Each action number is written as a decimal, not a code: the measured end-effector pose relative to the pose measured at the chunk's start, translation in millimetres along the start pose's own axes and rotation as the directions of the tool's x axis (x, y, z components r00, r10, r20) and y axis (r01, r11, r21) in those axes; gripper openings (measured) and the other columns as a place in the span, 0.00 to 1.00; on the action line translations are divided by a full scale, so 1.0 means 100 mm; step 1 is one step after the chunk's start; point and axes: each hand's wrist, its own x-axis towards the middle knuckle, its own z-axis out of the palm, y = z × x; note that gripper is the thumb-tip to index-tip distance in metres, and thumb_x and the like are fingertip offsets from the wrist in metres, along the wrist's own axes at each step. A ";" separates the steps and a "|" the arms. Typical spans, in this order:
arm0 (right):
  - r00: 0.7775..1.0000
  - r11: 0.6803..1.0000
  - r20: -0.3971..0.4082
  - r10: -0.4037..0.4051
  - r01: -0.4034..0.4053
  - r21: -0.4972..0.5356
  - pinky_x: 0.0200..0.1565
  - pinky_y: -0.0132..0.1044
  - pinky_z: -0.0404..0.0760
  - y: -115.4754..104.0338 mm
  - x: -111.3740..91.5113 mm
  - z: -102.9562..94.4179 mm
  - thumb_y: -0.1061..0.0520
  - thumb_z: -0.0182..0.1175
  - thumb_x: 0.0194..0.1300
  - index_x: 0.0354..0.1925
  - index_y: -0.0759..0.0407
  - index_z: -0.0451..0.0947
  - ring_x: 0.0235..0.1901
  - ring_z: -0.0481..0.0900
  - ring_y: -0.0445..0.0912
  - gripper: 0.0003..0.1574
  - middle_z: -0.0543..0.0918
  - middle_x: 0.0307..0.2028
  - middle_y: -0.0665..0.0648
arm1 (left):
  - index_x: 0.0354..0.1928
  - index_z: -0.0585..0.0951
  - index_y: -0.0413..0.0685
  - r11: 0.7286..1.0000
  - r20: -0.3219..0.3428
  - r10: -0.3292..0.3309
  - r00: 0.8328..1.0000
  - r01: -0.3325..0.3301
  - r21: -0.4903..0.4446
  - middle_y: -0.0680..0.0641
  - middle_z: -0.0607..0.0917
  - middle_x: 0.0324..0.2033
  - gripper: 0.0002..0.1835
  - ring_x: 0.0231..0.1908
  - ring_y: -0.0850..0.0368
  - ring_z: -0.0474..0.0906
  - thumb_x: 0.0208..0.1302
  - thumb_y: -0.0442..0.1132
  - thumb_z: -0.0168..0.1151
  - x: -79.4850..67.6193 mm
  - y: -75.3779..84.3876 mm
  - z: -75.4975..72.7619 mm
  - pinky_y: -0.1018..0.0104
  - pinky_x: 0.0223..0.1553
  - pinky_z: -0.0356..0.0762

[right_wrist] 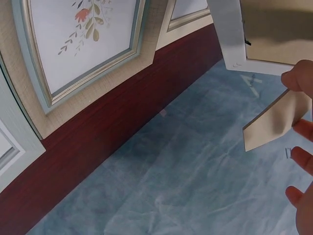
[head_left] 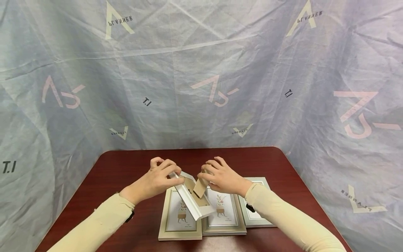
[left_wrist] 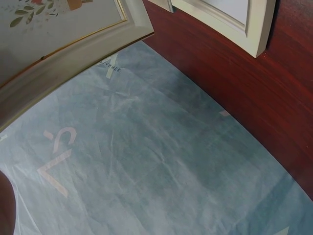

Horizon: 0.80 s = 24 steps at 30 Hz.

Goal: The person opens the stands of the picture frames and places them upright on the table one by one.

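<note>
A cream-white picture frame is held up at a tilt over the table, its brown back panel facing up toward the head camera. My left hand grips it by its left edge, fingers over the border. With thumb and fingers, my right hand pinches the flat beige stand leg, which angles away from the back panel. In the right wrist view, that stand leg shows below the frame's back. The left wrist view catches the frame's printed front, with leaves and a gold inner line.
Side by side under my hands lie a cream frame, a beige frame and a pale green-grey frame, faces up. They rest on the dark red table. A grey printed cloth hangs behind and around the sides.
</note>
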 end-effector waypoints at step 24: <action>0.998 0.998 -0.030 0.047 -0.046 0.054 0.52 0.55 0.61 0.06 -0.08 -0.04 0.50 0.67 0.48 0.55 0.48 0.70 0.53 0.66 0.52 0.34 0.72 0.52 0.57 | 0.37 0.80 0.61 0.999 -0.037 0.005 0.999 -0.004 0.038 0.52 0.74 0.36 0.16 0.39 0.55 0.70 0.68 0.34 0.42 0.03 0.00 -0.06 0.44 0.38 0.53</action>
